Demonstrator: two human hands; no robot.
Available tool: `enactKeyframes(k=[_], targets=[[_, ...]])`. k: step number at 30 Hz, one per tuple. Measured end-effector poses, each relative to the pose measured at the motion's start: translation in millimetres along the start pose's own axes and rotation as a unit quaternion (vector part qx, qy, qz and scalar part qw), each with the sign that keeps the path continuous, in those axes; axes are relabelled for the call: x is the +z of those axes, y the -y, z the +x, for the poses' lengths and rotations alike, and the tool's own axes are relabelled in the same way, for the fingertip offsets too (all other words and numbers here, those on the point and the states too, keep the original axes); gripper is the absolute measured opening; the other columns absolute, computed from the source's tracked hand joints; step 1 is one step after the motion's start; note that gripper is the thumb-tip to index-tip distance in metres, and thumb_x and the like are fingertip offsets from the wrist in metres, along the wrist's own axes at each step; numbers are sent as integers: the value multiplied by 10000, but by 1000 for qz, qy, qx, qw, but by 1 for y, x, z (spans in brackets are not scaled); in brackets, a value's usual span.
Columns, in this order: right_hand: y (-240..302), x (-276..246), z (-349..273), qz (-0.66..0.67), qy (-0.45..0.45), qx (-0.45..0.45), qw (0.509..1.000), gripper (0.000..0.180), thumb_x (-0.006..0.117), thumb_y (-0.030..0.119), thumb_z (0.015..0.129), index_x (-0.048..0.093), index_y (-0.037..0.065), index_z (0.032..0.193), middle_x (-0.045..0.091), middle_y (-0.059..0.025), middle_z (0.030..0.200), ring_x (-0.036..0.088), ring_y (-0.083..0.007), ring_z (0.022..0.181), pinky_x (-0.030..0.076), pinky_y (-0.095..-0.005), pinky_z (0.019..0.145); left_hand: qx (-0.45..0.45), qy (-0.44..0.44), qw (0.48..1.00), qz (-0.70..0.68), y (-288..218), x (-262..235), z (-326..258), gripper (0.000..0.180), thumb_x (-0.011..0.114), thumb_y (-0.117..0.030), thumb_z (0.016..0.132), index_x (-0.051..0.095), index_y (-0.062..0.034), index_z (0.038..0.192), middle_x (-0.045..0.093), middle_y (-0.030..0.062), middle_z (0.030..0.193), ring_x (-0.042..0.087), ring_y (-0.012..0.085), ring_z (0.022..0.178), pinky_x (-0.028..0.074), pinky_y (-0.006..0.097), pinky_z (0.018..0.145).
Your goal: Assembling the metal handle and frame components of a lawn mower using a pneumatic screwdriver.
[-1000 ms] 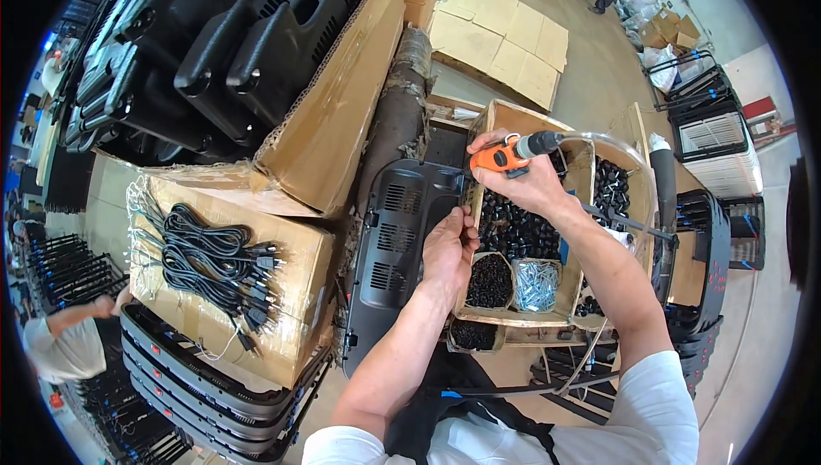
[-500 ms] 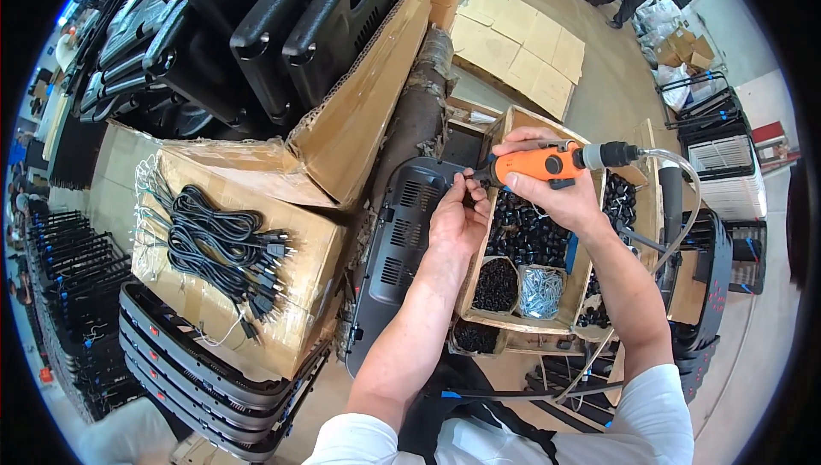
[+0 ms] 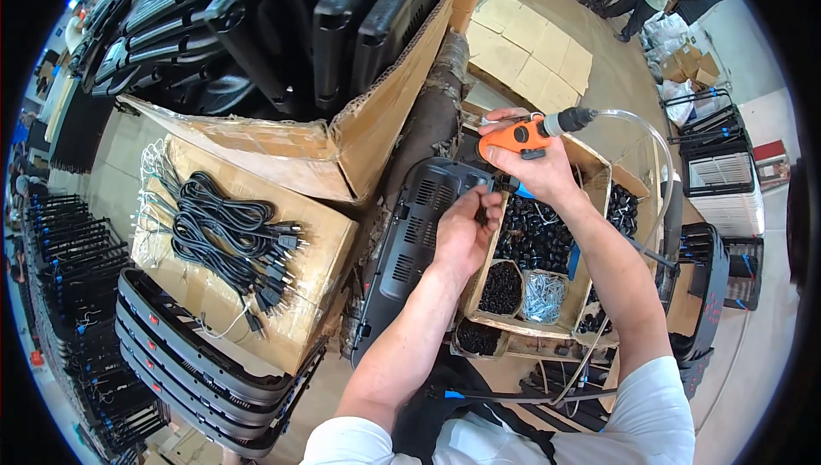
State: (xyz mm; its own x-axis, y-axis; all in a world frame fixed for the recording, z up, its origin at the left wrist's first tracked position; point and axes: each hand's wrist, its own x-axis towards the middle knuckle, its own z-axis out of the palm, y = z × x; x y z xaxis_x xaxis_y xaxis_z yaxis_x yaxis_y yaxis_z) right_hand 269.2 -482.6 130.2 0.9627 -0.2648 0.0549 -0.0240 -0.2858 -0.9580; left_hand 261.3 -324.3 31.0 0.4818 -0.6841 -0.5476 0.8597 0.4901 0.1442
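My right hand [image 3: 547,174] is wrapped round an orange air screwdriver [image 3: 516,137], with a clear hose [image 3: 643,120] running from its dark rear end. The tool's front end points down over the far end of a long black plastic housing with vent slots [image 3: 402,270]. Beside that end, my left hand [image 3: 462,232] has its fingers curled and pinched together. Whatever lies between those fingertips is too small and hidden to name. The housing rests along a worn, padded support [image 3: 428,114].
Right of the housing, a wooden parts box [image 3: 590,290] holds black plastic pieces, dark screws [image 3: 499,287] and silver screws [image 3: 543,297]. At left, black power cords [image 3: 224,230] lie on a carton, above stacked black frames [image 3: 197,388]. A large carton of black housings [image 3: 295,153] stands behind.
The screwdriver and my right hand have shifted left and up, and the tool is tilted more. My left hand has moved slightly right and down. The whole view has shifted a little.
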Motion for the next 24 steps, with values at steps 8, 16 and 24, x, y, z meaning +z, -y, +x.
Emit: enactKeyframes(k=[8, 16, 24], targets=[[-6, 13, 13, -48, 38, 2, 998, 400, 848, 69, 845, 676, 5, 1200, 716, -90, 1201, 681, -179, 1124, 550, -358, 1014, -5, 24, 999, 26, 3, -30, -22, 216, 640, -255, 1082, 709, -68, 1164, 707, 7, 918, 627, 128, 770, 527, 275, 710], [-6, 21, 14, -57, 72, -8, 996, 390, 847, 82, 846, 686, 0, 1192, 724, -88, 1177, 680, -169, 1110, 547, -347, 1006, 71, -62, 995, 19, 0, -30, -26, 201, 665, -224, 1067, 712, -61, 1175, 673, -10, 895, 596, 103, 759, 507, 259, 687], [51, 24, -23, 34, 74, 38, 996, 556, 852, 150, 858, 617, -18, 1333, 730, -160, 1263, 691, -206, 1174, 545, -383, 1057, 46, -77, 986, -139, -29, -21, -27, 297, 600, -396, 1089, 636, -104, 1047, 545, -52, 808, 485, 95, 692, 408, 241, 615]])
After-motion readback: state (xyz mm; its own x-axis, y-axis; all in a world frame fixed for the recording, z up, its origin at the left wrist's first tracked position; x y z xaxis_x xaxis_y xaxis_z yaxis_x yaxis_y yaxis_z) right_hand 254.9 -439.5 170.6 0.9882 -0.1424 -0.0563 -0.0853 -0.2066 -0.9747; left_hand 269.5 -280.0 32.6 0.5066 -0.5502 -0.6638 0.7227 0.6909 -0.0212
